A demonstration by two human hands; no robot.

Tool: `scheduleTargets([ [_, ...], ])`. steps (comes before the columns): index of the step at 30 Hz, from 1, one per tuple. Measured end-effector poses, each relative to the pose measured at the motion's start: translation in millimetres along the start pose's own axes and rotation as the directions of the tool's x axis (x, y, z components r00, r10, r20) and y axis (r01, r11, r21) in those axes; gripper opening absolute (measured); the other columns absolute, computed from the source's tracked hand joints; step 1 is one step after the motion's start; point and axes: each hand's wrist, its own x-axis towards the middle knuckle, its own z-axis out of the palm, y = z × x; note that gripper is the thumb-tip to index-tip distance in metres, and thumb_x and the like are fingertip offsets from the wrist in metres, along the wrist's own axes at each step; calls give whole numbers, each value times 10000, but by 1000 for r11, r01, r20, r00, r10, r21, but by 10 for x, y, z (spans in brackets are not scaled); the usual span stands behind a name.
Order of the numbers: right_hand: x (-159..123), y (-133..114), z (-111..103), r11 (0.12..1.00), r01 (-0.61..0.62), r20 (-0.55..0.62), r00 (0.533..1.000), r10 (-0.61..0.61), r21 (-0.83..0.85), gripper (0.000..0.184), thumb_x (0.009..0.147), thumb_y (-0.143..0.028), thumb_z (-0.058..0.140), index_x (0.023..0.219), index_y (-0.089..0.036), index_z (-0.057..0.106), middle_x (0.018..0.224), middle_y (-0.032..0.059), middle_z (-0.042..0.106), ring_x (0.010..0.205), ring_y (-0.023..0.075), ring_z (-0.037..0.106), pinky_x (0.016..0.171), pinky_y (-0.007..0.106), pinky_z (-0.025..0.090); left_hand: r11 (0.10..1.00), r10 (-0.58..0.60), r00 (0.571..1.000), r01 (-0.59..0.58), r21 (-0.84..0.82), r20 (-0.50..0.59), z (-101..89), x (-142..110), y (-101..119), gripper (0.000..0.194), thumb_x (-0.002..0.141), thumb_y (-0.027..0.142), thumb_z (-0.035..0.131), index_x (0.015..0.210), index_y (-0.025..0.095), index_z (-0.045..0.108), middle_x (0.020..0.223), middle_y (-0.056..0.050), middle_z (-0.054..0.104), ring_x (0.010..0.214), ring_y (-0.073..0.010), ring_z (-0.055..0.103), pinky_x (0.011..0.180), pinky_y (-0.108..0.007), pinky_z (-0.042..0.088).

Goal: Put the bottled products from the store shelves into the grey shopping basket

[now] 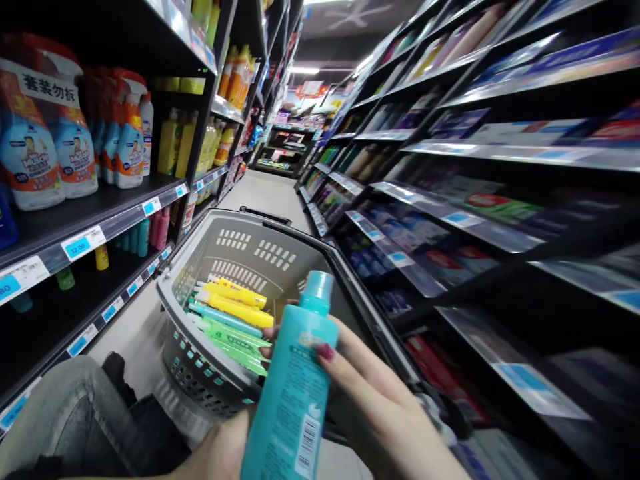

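A teal bottle (295,387) with a round cap and a barcode label is held upright at the bottom middle, just above a grey shopping basket (250,250). My right hand (385,407) wraps its fingers round the bottle's right side. My left hand (225,447) grips the bottle low on its left, mostly hidden behind it. Inside the basket lie several yellow, green and teal toothpaste boxes (233,317).
I am in a narrow shop aisle. Dark shelves on the left hold spray bottles (75,147) and price tags; shelves on the right (480,220) hold boxed goods. My knee in jeans (75,413) shows at the bottom left. Pale floor (270,190) runs ahead.
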Motion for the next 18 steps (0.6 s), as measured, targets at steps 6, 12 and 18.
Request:
scheduleTargets([
  [6,-67,2,-54,997,64,30,997,-65,32,473,792,-476,643,1190,-244,536,1110,98,626,983,262,609,864,394,503,993,-84,996,83,89,12,40,-125,219,622,643,429,738,1136,119,517,817,-84,643,721,-189,584,643,-277,430],
  [12,-265,-169,-490,942,316,-88,948,-307,117,357,784,-499,640,1031,-242,659,845,80,676,702,199,647,614,285,548,663,146,977,19,749,-154,99,-222,1304,429,757,356,650,1163,249,559,935,-25,652,792,-208,572,682,-271,400],
  [18,-465,-332,-867,927,374,-432,842,-323,36,346,664,-524,732,854,-234,729,749,62,680,652,169,642,602,220,545,-181,-32,998,38,983,-45,-118,738,1980,420,697,267,627,1104,212,543,1033,-39,627,921,-238,573,739,-284,390],
])
